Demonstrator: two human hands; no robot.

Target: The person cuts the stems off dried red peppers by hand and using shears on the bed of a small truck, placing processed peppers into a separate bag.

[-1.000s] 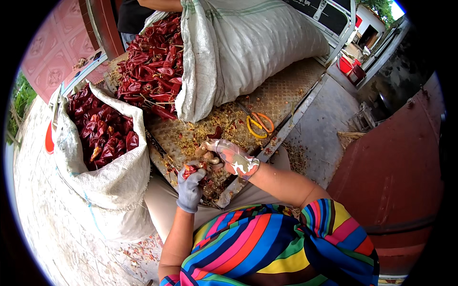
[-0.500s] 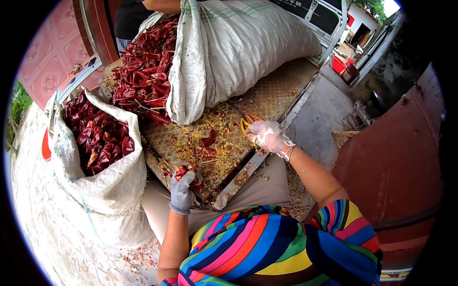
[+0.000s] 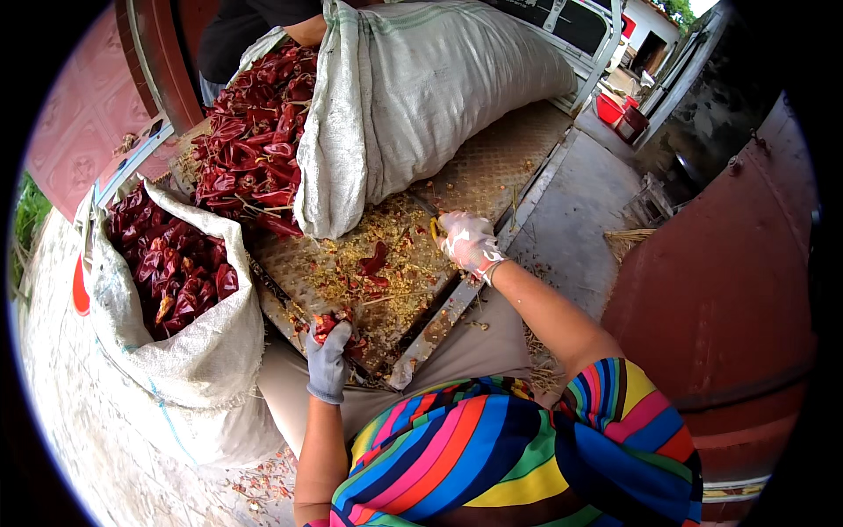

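My left hand (image 3: 328,358), in a grey glove, is closed around a few dried red chilies (image 3: 326,327) at the near edge of the metal platform. In a white and pink patterned glove, my right hand (image 3: 467,239) grips yellow-handled scissors (image 3: 434,228). Their dark blades point up and left toward the large sack; the fingers partly hide the handles. Between my hands, loose chili pieces (image 3: 374,260) lie among scattered yellow seeds and stems. A heap of dried chilies (image 3: 255,145) spills from the mouth of the large white woven sack (image 3: 439,97), which lies on its side.
Left of my knee stands an upright white woven sack (image 3: 202,369) filled with chilies. The metal platform (image 3: 492,171) has a raised rim along its right side. At the far side another person's arm (image 3: 307,31) reaches behind the sack. Red buckets (image 3: 608,108) stand far right.
My right hand has moved slightly left with the scissors, and less of their handles shows. My left hand still holds the chilies. The whole view has shifted a little.
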